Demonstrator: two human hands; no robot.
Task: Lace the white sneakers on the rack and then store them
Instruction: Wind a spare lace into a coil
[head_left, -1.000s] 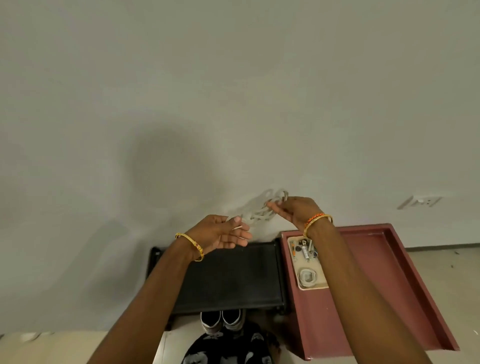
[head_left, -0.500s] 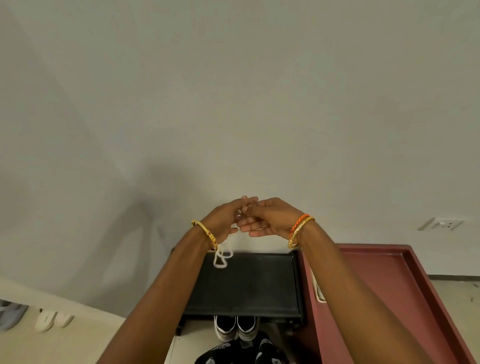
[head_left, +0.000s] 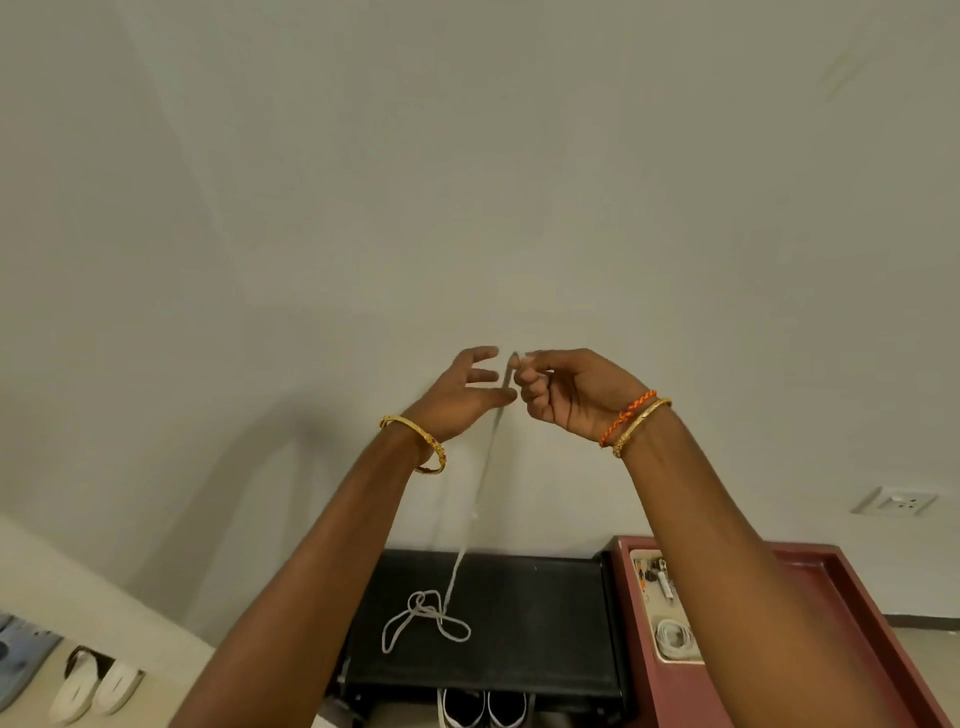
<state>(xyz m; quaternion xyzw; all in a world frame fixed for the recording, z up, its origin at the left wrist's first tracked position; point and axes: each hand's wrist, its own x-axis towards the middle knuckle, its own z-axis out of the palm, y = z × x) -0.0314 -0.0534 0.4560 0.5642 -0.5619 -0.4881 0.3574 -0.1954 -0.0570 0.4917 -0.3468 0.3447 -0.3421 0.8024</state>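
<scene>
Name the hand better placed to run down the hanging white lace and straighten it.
Left. The right hand pinches the top end of the thin white shoelace; the left hand is open beside it, holding nothing, with the tangle on the black shoe rack below.

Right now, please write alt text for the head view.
The right hand pinches one end of a white shoelace held high; its tangled lower end lies on the black rack. The left hand is open beside it.
</scene>
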